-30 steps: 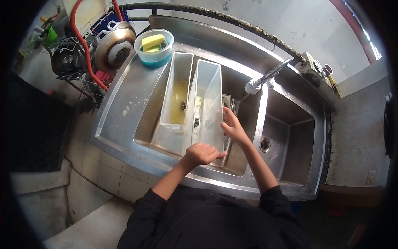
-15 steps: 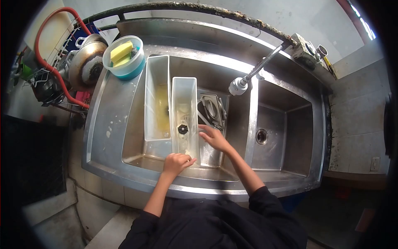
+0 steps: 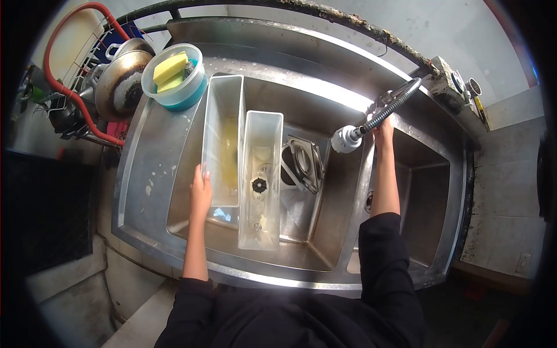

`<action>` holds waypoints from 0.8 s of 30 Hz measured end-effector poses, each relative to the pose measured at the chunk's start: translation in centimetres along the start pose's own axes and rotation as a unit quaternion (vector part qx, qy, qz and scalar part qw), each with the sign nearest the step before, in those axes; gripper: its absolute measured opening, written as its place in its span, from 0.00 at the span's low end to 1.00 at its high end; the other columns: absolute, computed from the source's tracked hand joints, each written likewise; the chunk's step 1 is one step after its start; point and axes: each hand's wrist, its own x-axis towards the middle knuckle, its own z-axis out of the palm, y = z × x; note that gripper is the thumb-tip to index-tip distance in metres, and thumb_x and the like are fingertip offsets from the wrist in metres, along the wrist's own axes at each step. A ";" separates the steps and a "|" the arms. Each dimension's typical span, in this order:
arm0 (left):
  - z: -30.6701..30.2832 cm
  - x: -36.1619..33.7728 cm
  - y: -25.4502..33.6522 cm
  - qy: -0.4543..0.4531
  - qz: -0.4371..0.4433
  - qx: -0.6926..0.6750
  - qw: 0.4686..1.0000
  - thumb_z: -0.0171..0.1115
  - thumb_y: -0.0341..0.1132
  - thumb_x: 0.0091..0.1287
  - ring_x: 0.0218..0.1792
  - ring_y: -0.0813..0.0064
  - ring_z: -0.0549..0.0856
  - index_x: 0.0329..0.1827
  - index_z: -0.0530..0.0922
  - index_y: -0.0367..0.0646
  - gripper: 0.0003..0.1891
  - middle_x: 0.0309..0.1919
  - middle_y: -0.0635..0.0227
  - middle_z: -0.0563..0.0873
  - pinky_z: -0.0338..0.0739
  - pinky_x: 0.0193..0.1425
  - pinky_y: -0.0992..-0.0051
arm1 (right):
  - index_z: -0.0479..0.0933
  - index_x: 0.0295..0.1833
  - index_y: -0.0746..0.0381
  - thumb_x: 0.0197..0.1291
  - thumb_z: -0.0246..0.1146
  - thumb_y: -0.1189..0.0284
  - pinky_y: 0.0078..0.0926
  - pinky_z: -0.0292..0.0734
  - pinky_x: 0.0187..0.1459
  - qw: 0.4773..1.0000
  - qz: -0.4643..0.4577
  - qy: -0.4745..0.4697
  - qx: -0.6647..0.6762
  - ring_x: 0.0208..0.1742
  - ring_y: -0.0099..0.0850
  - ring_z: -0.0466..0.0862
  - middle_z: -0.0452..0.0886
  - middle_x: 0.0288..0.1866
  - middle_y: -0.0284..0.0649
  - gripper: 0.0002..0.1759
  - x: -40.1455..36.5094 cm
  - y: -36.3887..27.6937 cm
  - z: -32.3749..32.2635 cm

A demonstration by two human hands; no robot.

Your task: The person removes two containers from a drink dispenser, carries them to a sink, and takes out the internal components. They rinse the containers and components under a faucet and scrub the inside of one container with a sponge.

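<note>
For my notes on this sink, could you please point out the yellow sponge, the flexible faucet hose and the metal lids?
Yellow sponge [image 3: 169,68]: head view, its upper face.
Flexible faucet hose [image 3: 388,111]: head view, mid-length.
Metal lids [image 3: 303,159]: head view, middle of the stack.

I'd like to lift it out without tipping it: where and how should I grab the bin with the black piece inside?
Probably by the rims of its short ends, one grip at each, from above: the bin is long, narrow and open-topped, and its left wall lies close beside the other bin.
</note>
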 end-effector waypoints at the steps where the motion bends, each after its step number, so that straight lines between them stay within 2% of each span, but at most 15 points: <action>1: 0.1 0.1 0.2 0.000 -0.005 0.000 1.000 0.44 0.40 0.71 0.45 0.49 0.80 0.59 0.67 0.41 0.18 0.47 0.49 0.80 0.73 0.48 0.61 | 0.74 0.42 0.63 0.61 0.57 0.54 0.22 0.71 0.25 0.959 -0.053 0.101 -0.261 0.27 0.29 0.79 0.80 0.32 0.42 0.21 -0.4 -0.3 1.1; 2: -0.1 0.3 0.4 -0.004 -0.013 0.012 1.000 0.44 0.39 0.71 0.44 0.48 0.80 0.59 0.67 0.42 0.17 0.46 0.48 0.81 0.73 0.47 0.61 | 0.75 0.40 0.63 0.62 0.57 0.56 0.29 0.74 0.31 0.839 -0.104 0.193 -0.499 0.30 0.35 0.80 0.79 0.30 0.42 0.18 -1.0 -0.6 2.2; 3: -0.3 0.0 0.5 -0.010 -0.022 0.027 0.999 0.44 0.37 0.71 0.43 0.47 0.80 0.60 0.67 0.43 0.17 0.44 0.48 0.81 0.74 0.45 0.60 | 0.75 0.38 0.64 0.58 0.61 0.57 0.34 0.72 0.43 0.825 -0.162 0.228 -0.490 0.33 0.41 0.80 0.79 0.30 0.45 0.19 0.7 1.6 0.6; 4: -0.4 -0.3 0.2 -0.011 -0.025 0.028 0.999 0.44 0.37 0.71 0.43 0.47 0.80 0.60 0.67 0.43 0.17 0.44 0.48 0.81 0.74 0.45 0.60 | 0.71 0.49 0.70 0.58 0.59 0.55 0.38 0.72 0.47 0.840 -0.087 0.185 -0.503 0.44 0.46 0.80 0.80 0.39 0.51 0.27 0.7 0.7 0.5; 6: -0.3 0.1 0.0 -0.006 -0.027 0.024 0.999 0.44 0.37 0.70 0.43 0.47 0.80 0.60 0.66 0.44 0.17 0.43 0.47 0.81 0.74 0.43 0.59 | 0.71 0.54 0.68 0.60 0.57 0.54 0.37 0.73 0.41 0.588 -0.337 0.255 -0.690 0.46 0.41 0.80 0.81 0.40 0.47 0.28 -0.4 1.0 1.5; 7: 0.0 0.4 -0.1 -0.002 -0.024 0.021 0.999 0.44 0.37 0.70 0.43 0.47 0.80 0.60 0.66 0.44 0.17 0.43 0.47 0.81 0.74 0.43 0.59 | 0.71 0.54 0.68 0.60 0.57 0.54 0.37 0.73 0.41 0.587 -0.341 0.257 -0.688 0.46 0.41 0.80 0.81 0.40 0.47 0.28 -2.1 -0.5 3.4; 8: 0.2 0.4 -0.5 0.006 -0.004 0.031 1.000 0.45 0.36 0.70 0.42 0.46 0.80 0.61 0.66 0.45 0.17 0.41 0.47 0.82 0.74 0.43 0.58 | 0.71 0.55 0.67 0.61 0.55 0.54 0.32 0.71 0.38 0.850 -0.285 0.156 -0.414 0.45 0.37 0.80 0.81 0.39 0.43 0.28 -5.5 -3.5 6.5; 9: 0.2 0.1 -0.7 0.012 0.016 0.042 0.999 0.45 0.35 0.69 0.42 0.46 0.80 0.61 0.66 0.46 0.17 0.40 0.47 0.82 0.73 0.42 0.56 | 0.71 0.56 0.66 0.62 0.54 0.53 0.28 0.70 0.34 0.980 -0.180 0.030 -0.076 0.43 0.32 0.79 0.81 0.38 0.40 0.28 -9.0 -6.3 8.9; 10: -0.2 0.0 -0.5 0.011 0.015 0.041 0.999 0.45 0.35 0.69 0.42 0.46 0.80 0.61 0.66 0.46 0.17 0.40 0.47 0.82 0.73 0.42 0.56 | 0.74 0.53 0.65 0.64 0.50 0.53 0.18 0.64 0.29 0.983 -0.149 -0.104 -0.037 0.37 0.22 0.76 0.79 0.34 0.36 0.26 -11.7 -8.4 10.2; 12: -0.9 -0.2 0.5 -0.034 -0.011 0.115 0.993 0.47 0.34 0.68 0.39 0.44 0.80 0.61 0.65 0.46 0.18 0.37 0.46 0.82 0.73 0.41 0.53 | 0.76 0.49 0.66 0.64 0.52 0.58 0.14 0.64 0.29 0.949 -0.217 -0.055 -0.224 0.32 0.18 0.74 0.78 0.31 0.34 0.22 -15.3 -10.5 13.8; 13: -1.1 -0.5 0.6 -0.034 -0.007 0.114 0.993 0.47 0.34 0.68 0.39 0.44 0.80 0.61 0.65 0.46 0.18 0.37 0.46 0.82 0.73 0.41 0.53 | 0.77 0.46 0.66 0.61 0.57 0.63 0.15 0.66 0.28 0.942 -0.237 -0.038 -0.234 0.29 0.18 0.74 0.77 0.29 0.33 0.17 -15.2 -9.7 14.3; 14: -1.2 -0.8 0.8 -0.050 0.001 0.146 0.988 0.48 0.34 0.68 0.38 0.43 0.80 0.62 0.64 0.45 0.19 0.35 0.45 0.82 0.73 0.41 0.52 | 0.78 0.45 0.65 0.57 0.62 0.66 0.16 0.68 0.28 0.936 -0.193 -0.062 -0.288 0.26 0.17 0.74 0.77 0.26 0.31 0.15 -15.7 -10.3 14.7; 18: -0.7 -1.6 0.7 -0.085 0.066 0.188 0.976 0.49 0.36 0.67 0.35 0.42 0.80 0.61 0.64 0.44 0.19 0.30 0.44 0.81 0.73 0.39 0.50 | 0.78 0.43 0.64 0.55 0.66 0.65 0.14 0.68 0.26 0.951 -0.158 -0.071 -0.258 0.24 0.16 0.75 0.77 0.26 0.31 0.15 -15.7 -9.9 15.9; 19: -1.0 -2.2 0.9 -0.101 0.050 0.199 0.973 0.48 0.37 0.68 0.37 0.41 0.79 0.61 0.64 0.44 0.19 0.33 0.43 0.81 0.72 0.41 0.50 | 0.78 0.43 0.64 0.54 0.66 0.65 0.13 0.69 0.25 0.958 -0.119 -0.063 -0.253 0.25 0.16 0.75 0.78 0.26 0.32 0.15 -15.8 -10.1 16.5; 24: -0.8 -3.6 0.6 -0.081 0.011 0.197 0.977 0.48 0.37 0.67 0.38 0.41 0.80 0.60 0.65 0.45 0.18 0.34 0.44 0.82 0.72 0.42 0.49 | 0.78 0.37 0.66 0.53 0.67 0.63 0.14 0.71 0.20 0.958 -0.153 -0.009 -0.243 0.24 0.17 0.76 0.78 0.26 0.34 0.16 -15.2 -9.4 19.5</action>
